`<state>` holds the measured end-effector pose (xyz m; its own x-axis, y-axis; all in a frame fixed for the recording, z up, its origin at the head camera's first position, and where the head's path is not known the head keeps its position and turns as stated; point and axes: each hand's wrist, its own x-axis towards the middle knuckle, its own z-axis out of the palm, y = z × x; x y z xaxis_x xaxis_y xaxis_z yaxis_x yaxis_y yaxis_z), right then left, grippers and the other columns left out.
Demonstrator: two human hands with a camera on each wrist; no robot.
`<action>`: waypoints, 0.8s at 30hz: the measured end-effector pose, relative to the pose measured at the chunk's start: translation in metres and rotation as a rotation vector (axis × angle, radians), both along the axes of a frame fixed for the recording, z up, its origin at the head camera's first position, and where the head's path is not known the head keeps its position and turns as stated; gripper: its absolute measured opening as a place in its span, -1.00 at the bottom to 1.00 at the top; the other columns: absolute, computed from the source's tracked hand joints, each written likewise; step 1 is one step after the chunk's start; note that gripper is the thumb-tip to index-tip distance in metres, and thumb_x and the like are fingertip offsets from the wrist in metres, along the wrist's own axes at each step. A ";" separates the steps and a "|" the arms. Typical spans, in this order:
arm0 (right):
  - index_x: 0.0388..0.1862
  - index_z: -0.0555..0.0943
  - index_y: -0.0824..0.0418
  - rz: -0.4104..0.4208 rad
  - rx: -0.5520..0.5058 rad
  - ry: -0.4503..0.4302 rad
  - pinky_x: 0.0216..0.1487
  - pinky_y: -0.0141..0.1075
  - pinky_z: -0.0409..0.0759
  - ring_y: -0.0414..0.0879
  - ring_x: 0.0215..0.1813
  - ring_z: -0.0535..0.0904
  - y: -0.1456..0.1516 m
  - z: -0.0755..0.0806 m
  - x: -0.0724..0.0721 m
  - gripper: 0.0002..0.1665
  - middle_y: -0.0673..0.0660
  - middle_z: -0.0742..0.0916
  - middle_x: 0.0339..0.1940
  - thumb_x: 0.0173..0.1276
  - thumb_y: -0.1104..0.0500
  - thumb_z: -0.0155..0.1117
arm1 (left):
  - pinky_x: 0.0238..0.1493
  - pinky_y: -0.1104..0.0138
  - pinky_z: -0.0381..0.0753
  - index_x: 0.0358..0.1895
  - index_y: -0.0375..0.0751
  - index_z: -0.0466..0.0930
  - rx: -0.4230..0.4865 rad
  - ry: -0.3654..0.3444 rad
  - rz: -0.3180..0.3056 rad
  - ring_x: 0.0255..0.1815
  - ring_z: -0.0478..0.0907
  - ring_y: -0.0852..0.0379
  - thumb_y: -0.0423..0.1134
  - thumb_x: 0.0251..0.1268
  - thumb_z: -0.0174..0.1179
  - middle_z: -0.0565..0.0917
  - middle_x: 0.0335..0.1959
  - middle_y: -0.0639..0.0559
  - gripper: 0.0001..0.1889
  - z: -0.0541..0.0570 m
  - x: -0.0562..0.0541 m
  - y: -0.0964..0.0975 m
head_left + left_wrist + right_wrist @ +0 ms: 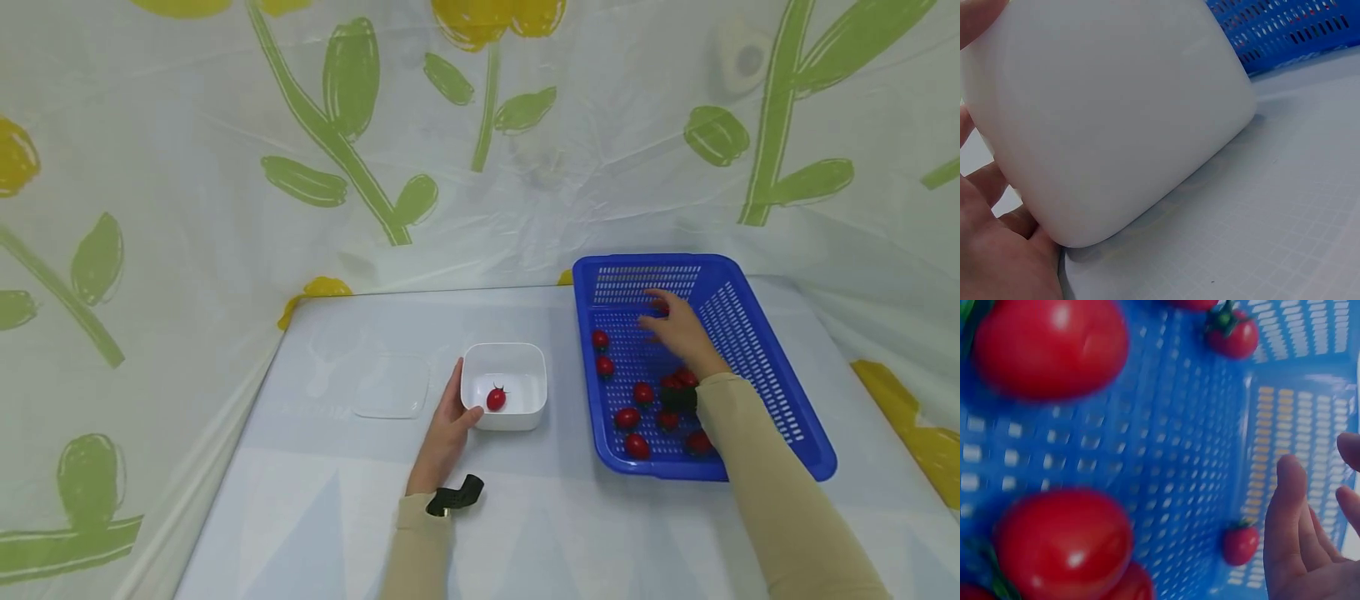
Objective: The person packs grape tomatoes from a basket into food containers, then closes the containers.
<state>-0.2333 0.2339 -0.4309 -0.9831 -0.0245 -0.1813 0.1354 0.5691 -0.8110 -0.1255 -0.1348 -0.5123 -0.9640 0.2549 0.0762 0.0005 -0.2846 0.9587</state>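
Observation:
A white square container (517, 421) stands on the table with one cherry tomato (496, 399) inside. My left hand (444, 433) grips its left side, the thumb at the front left corner and the fingers along the wall. The right hand (681, 335) reaches into a blue plastic basket (660, 469), fingers spread and holding nothing. Close to its fingertips lies a tomato (1240, 542) by the far wall, partly covered by the hand in the head view. Several more tomatoes (637, 446) lie in the basket, mostly toward its near end.
A clear flat lid (392, 387) lies left of the container. Basket and container stand side by side with a strip of table (562, 450) between them. Behind the table hangs a flower-patterned sheet (450, 208).

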 end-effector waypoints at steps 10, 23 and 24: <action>0.40 -0.11 0.30 -0.066 -0.042 -0.026 -0.02 0.08 0.44 0.34 -0.02 0.46 0.025 -0.006 -0.007 -0.20 0.46 0.09 0.32 0.33 0.11 0.01 | 0.31 0.27 -0.01 0.38 0.24 -0.09 -0.018 0.011 0.003 0.39 -0.18 0.20 -0.43 0.21 0.02 -0.08 0.40 0.23 -0.24 0.001 -0.002 0.002; 0.39 -0.17 0.33 -0.106 -0.151 -0.117 0.02 -0.04 0.47 0.32 0.09 0.38 0.027 -0.015 -0.018 -0.17 0.48 0.09 0.31 0.32 0.15 0.02 | 0.32 0.13 -0.16 0.41 0.04 -0.21 -0.016 0.068 -0.040 0.40 -0.32 -0.05 -0.48 0.24 -0.03 -0.22 0.43 -0.02 -0.23 0.020 0.006 -0.001; 0.39 -0.18 0.34 -0.106 -0.161 -0.124 0.02 -0.05 0.46 0.32 0.10 0.37 0.027 -0.015 -0.019 -0.17 0.48 0.11 0.31 0.32 0.15 0.01 | 0.32 0.13 -0.15 0.42 0.02 -0.22 -0.012 0.067 -0.041 0.40 -0.31 -0.04 -0.48 0.24 -0.03 -0.22 0.43 -0.02 -0.23 0.020 0.007 -0.001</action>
<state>-0.2526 0.2612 -0.4459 -0.9520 0.0392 -0.3035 0.2921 0.4114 -0.8634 -0.1189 -0.1354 -0.4924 -0.9456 0.2951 0.1372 0.0536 -0.2746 0.9601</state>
